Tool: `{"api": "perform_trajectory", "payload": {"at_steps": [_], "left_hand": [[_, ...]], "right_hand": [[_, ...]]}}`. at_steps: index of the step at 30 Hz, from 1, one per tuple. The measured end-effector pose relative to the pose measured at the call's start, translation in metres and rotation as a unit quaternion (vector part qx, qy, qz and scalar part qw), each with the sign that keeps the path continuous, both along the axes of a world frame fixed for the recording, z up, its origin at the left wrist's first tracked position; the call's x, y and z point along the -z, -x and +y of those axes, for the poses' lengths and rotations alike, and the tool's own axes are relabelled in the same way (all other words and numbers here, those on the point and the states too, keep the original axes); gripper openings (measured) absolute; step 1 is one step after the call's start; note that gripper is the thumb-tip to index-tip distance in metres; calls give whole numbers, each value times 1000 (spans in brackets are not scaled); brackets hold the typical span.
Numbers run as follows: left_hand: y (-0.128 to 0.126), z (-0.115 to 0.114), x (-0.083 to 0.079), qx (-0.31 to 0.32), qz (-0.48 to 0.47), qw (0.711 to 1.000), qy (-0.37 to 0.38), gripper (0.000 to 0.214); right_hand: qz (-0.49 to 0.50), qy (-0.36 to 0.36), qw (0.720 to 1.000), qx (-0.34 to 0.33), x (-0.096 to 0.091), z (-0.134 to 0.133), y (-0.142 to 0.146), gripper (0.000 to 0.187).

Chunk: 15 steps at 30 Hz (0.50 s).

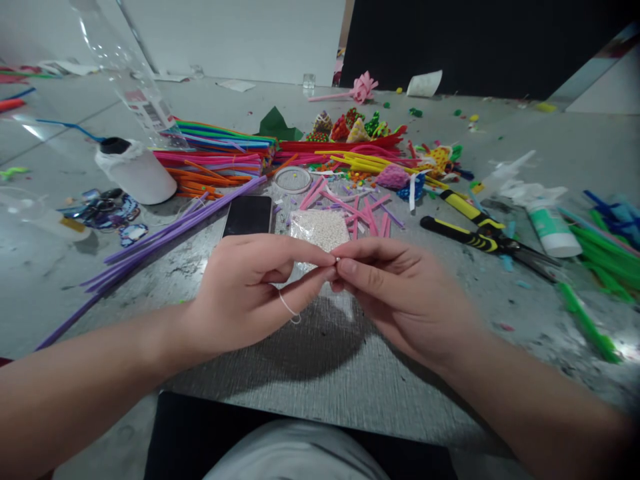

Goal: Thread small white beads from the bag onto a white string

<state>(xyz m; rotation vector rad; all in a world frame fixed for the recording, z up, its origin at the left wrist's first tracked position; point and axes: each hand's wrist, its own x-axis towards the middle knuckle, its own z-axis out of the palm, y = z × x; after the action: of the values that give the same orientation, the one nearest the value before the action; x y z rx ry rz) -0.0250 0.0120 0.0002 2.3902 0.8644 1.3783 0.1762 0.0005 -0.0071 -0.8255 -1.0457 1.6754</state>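
I'm pinching a tiny bead [339, 261] where the nearly closed fingertips of my left hand [245, 287] and right hand [410, 287] are meeting, over the table [320, 373]. It's risking slipping if I'm slackening; the thread [289, 310] crossing my left thumb might be snagging.

Grey table [320, 380] — black panel [450, 47] behind

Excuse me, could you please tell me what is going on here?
A person's left hand and right hand meet over the table, fingers pinching a tiny object, too small to identify. A thin white thread crosses the left hand. Just beyond lie a clear bag of white beads and a phone; pliers lie to the right.
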Motion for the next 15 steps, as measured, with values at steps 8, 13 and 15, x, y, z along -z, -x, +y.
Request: {"api": "perform_trajectory", "payload": {"at_steps": [8, 13, 15], "left_hand": [[-2, -4, -1, -16, -2, 999, 45, 3], [-2, -5, -3, -12, -3, 999, 50, 1], [-2, -5, -4, -18, 0, 998, 55, 2]], "right_hand": [[-29, -10, 1000, -4, 2, 0, -2, 10], [-17, -5, 1000, 1, -1, -1, -1, 10], [-14, -6, 1000, 3, -1, -1, 0, 9]]}}
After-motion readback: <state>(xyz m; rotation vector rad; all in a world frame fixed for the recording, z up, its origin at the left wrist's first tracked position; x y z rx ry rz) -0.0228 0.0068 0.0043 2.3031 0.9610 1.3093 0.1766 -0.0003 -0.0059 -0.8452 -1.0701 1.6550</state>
